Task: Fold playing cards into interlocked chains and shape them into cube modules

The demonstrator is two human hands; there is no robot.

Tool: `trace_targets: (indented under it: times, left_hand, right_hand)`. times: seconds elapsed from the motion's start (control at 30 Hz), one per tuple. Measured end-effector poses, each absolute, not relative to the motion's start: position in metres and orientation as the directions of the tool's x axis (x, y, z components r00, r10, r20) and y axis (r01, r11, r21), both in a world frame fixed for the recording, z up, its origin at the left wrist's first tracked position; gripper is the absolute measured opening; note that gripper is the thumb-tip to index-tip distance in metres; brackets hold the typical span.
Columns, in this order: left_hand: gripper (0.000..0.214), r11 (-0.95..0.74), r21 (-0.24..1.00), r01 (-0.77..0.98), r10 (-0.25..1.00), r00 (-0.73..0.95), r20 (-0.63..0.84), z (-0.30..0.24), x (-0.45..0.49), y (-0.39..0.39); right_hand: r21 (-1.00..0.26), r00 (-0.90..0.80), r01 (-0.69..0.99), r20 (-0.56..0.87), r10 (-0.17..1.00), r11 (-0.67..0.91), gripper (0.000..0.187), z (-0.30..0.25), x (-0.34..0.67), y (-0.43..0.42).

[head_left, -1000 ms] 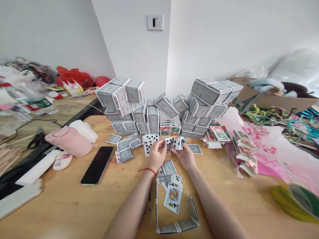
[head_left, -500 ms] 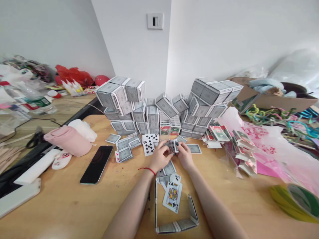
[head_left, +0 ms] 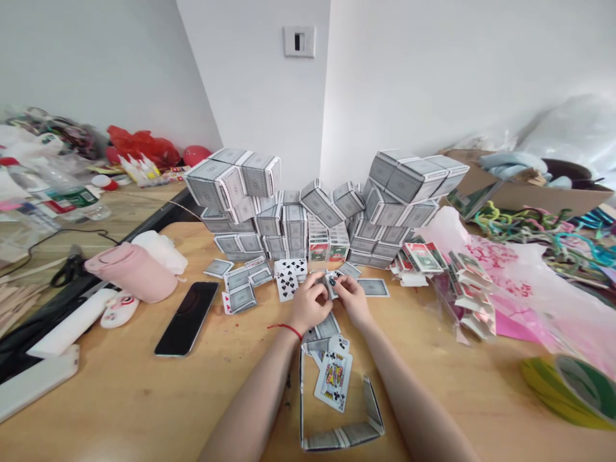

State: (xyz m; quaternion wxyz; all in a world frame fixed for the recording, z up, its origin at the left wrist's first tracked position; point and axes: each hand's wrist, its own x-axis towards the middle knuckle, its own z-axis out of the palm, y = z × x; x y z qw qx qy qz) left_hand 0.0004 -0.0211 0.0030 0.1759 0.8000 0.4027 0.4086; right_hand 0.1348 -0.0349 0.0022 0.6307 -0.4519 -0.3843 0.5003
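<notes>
My left hand (head_left: 310,301), a red string at its wrist, and my right hand (head_left: 353,298) meet in front of a structure of card blocks (head_left: 294,221). Between them they grip a playing card (head_left: 332,282), partly covered by my fingers. Below my wrists, a king of clubs (head_left: 333,380) lies face up over other loose cards (head_left: 327,327). Nearer to me stands a low frame of joined cards (head_left: 342,437), between my forearms. A spade card (head_left: 287,282) lies face up just left of my left hand, and a face-down card (head_left: 374,287) is right of my right hand.
Left of my arms lie a black phone (head_left: 187,319) and a pink roll-shaped pouch (head_left: 132,273). Opened card boxes (head_left: 471,292), a pink plastic bag (head_left: 510,282) and a roll of yellow-green tape (head_left: 572,391) are on the right. Blocks are stacked along the back.
My right hand has shifted slightly left, closer to my left hand, and its fingers now lie over the card. The card between the hands has turned. The rest is unchanged.
</notes>
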Motion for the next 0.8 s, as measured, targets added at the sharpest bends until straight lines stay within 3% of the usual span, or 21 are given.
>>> trace_targets:
  times: [0.33,0.53,0.8]
  left_hand:
    - [0.013,-0.629,0.577,0.522,0.773,0.338,0.537,0.0028,0.0010,-0.0202]
    - [0.013,-0.615,0.603,0.509,0.786,0.326,0.526,0.0043,0.0037,-0.0219]
    - [0.016,-0.640,0.600,0.479,0.765,0.330,0.553,0.0044,0.0072,-0.0236]
  right_hand:
    - [-0.955,0.169,-0.287,0.029,0.985,0.077,0.024,0.0021,0.1324,-0.0344]
    - [-0.913,0.044,-0.406,-0.056,0.997,-0.034,0.039,0.0028,0.1358,-0.0346]
    - [-0.772,-0.101,-0.610,-0.150,0.984,-0.180,0.030,0.0048,0.1312,-0.0368]
